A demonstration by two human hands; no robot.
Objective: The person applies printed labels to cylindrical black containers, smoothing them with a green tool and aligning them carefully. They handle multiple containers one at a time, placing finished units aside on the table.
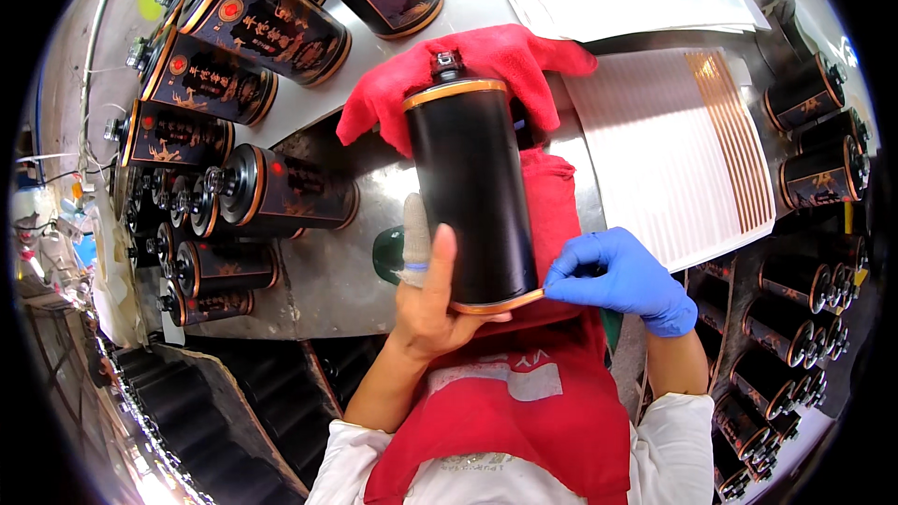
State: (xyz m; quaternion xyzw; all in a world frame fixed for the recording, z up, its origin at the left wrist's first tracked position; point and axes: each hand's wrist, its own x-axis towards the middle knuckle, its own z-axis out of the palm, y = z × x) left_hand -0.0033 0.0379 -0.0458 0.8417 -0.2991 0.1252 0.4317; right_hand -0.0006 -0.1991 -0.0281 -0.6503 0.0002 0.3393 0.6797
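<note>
A black cylindrical bottle [472,196] lies before me, its neck pointing away on a folded red cloth [374,103]. Gold bands circle its shoulder and its base. My left hand [430,313] grips the base end from the left; one finger wears a beige finger cot [414,236]. At the base's right edge, my right hand [608,281], in a blue glove, pinches the end of the gold strip [505,304] that runs along the rim. A white backing sheet [645,150] with a row of gold strips lies to the right.
Several decorated black bottles [299,189] crowd the metal table's [327,304] left side. More bottles [786,285] fill racks at the right. Papers [645,0] lie at the back. A dark green round object [387,255] sits beside my left hand.
</note>
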